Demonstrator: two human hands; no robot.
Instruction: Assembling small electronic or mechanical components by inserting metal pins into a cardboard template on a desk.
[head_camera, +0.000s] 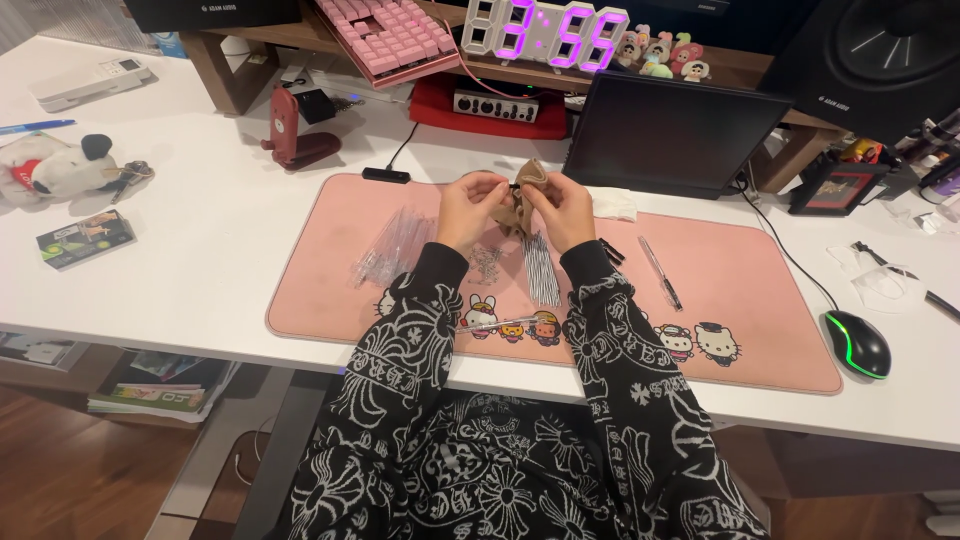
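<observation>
Head view is showing the left hand (468, 208) and right hand (562, 210) pinching a tan pouch (522, 195) between them, each grip closing on one side. The pouch is hanging above the pink mat (330, 270) on the surface (200, 230), its long axis running upright, crumpled top pointing toward the monitor (672, 135).

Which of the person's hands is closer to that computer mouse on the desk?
The right hand. It sits over the pink desk mat, with the black mouse off to its right and nearer the desk's front edge. The left hand lies farther away, on the other side of the right hand.
</observation>
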